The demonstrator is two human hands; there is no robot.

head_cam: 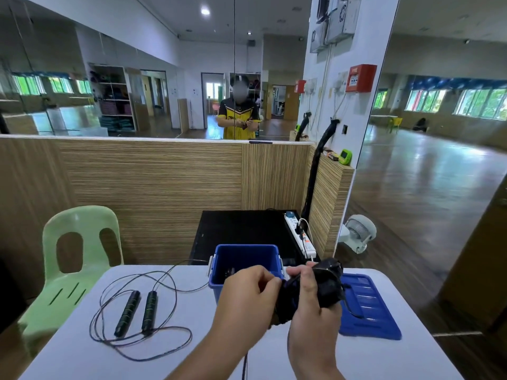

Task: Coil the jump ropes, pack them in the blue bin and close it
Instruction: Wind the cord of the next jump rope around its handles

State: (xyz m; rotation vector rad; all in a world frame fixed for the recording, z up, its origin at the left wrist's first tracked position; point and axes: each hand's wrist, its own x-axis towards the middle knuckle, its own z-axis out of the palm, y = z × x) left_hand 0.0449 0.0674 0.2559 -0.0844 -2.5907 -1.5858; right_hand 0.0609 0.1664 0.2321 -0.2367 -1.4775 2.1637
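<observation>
Centrally, the right hand (310, 294) grips a black rope bundle (327, 283) with curled fingers, and the left hand (247, 289) pinches its left end, both just in front of the open blue bin (247, 256). Its lid (369, 308) lies flat on the table (82, 357) to the right; a second rope (149, 311) sprawls uncoiled to the left, handles side by side. A red wall box (360, 78) reads "FIRE".

1. A white table (82, 357) is seen.
2. A loose jump rope (175, 294) is spread at 9 o'clock, with its two black handles (127, 313) laid side by side.
3. An open blue bin (219, 270) is stood at 12 o'clock.
4. A blue lid (370, 311) is laid flat at 3 o'clock.
</observation>
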